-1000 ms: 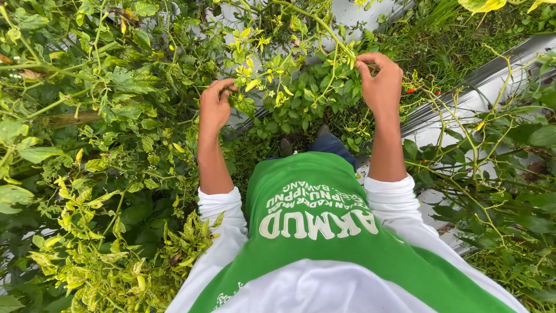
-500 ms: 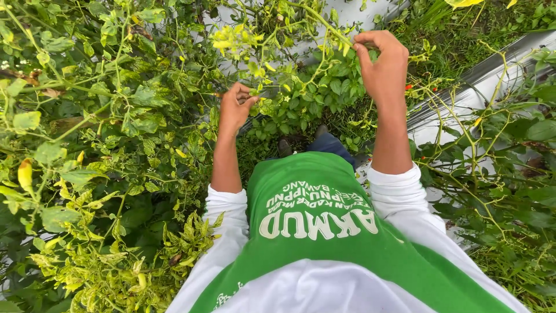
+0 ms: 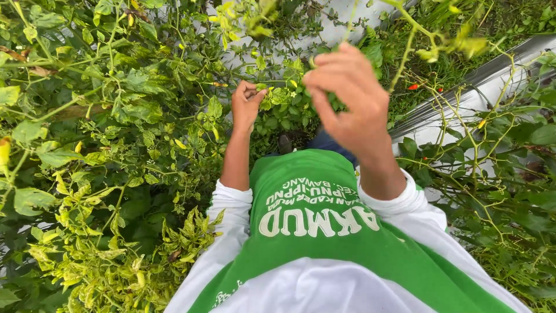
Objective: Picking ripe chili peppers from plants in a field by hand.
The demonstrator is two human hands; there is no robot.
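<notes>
No basket or bucket shows among the plants. The left hand [image 3: 246, 104], at eleven o'clock from the green shirt [image 3: 324, 232], pinches something small in the chilli plant [image 3: 145, 116]; what, I cannot tell. The right hand [image 3: 347, 101], raised at twelve, curls half-closed and blurred; its fingertips hide whatever they nip.

The left hand [image 3: 248, 104] is closed around a green stem of the leafy pepper plants [image 3: 121, 127]. The right hand [image 3: 347, 95], raised nearer the camera, pinches at a thin branch [image 3: 405, 52]. Small red peppers [image 3: 413, 87] hang to its right.
</notes>
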